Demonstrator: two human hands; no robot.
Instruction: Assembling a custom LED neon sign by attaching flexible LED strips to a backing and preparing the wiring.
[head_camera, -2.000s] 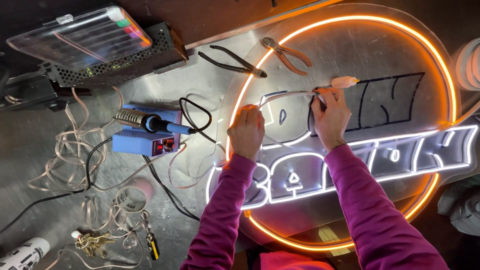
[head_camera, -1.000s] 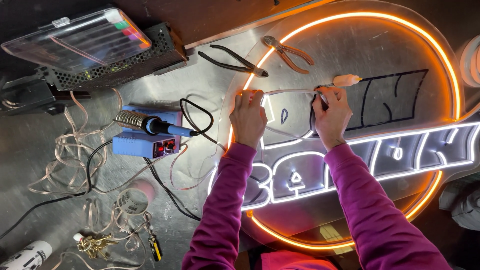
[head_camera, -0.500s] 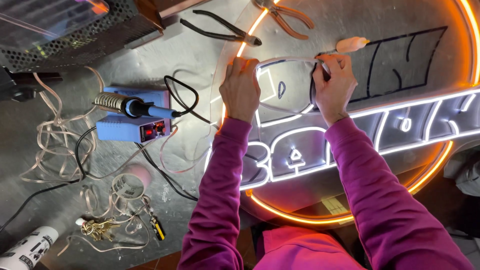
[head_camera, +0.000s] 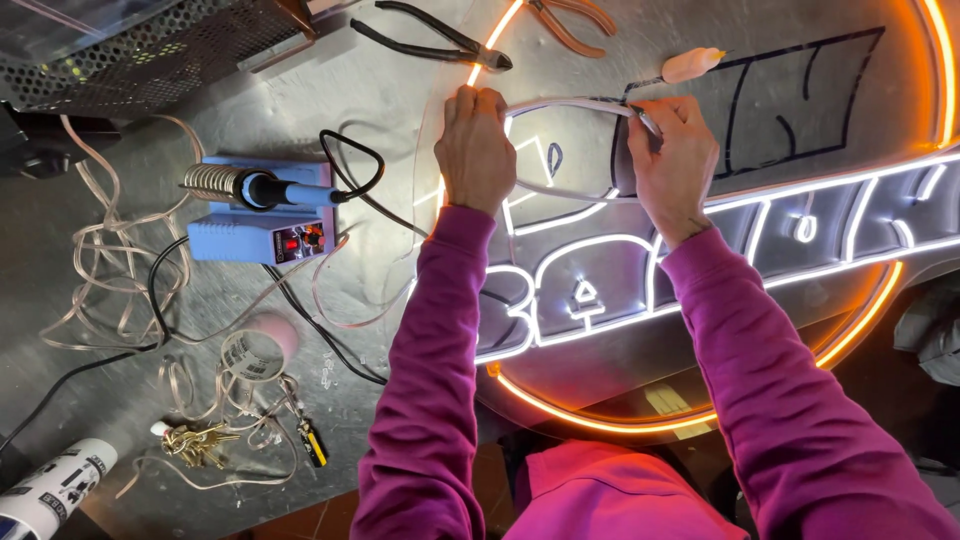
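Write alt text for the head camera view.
Two hands, left hand and right hand, hold an unlit white strip over a round lit neon sign. A blue soldering station, pliers and loose wires lie left.

Long magenta sleeves reach both wrists; bare hands (head_camera: 476, 150); same magenta garment below.

We see most of the light coming from the sign (head_camera: 700, 250) itself: its orange ring and white letter strips glow so bright that they blow out, spilling warm glare over the metal bench (head_camera: 380, 90). The lower corners fall into dimness. The middle of the frame is sharp, while the upper left edge is softer and slightly stretched.
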